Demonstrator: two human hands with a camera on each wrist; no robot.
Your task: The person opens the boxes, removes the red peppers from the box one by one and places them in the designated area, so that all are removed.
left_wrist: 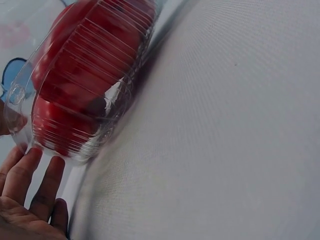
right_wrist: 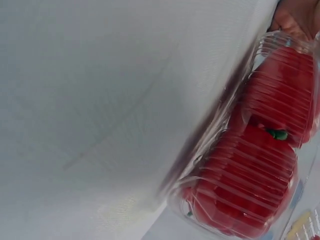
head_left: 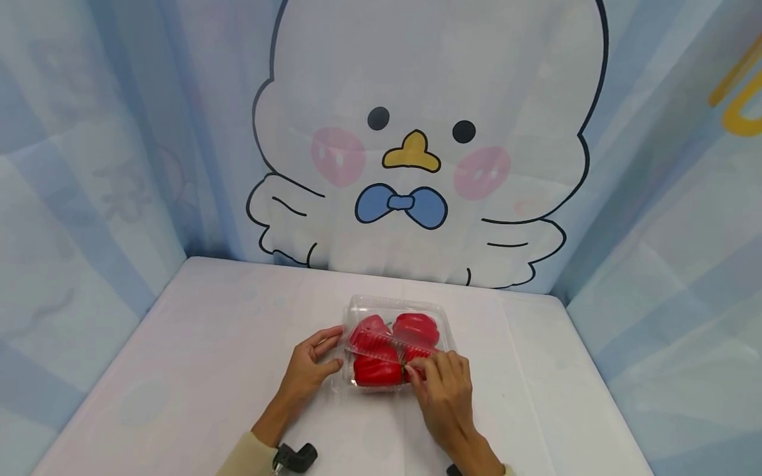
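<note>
A clear plastic clamshell box [head_left: 347,377] with several red bell peppers [head_left: 378,371] inside stands on the table. Its ridged lid [head_left: 381,342] slants over the peppers, and its front edge crosses the middle of the box in the head view. At the left side of the box, my left hand [head_left: 308,367] rests with thumb and fingers spread, fingertips touching the plastic. My right hand [head_left: 445,393] bends over the front right corner and pinches the lid's edge. A green stem [right_wrist: 276,134] shows between two peppers in the right wrist view.
A white cloth covers the table [head_left: 196,357]. Behind it hangs a backdrop [head_left: 417,244] with a cartoon bird, and pale blue curtains [head_left: 89,165] close in both sides. A black wrist device [head_left: 296,457] sits beside the left sleeve [head_left: 249,456].
</note>
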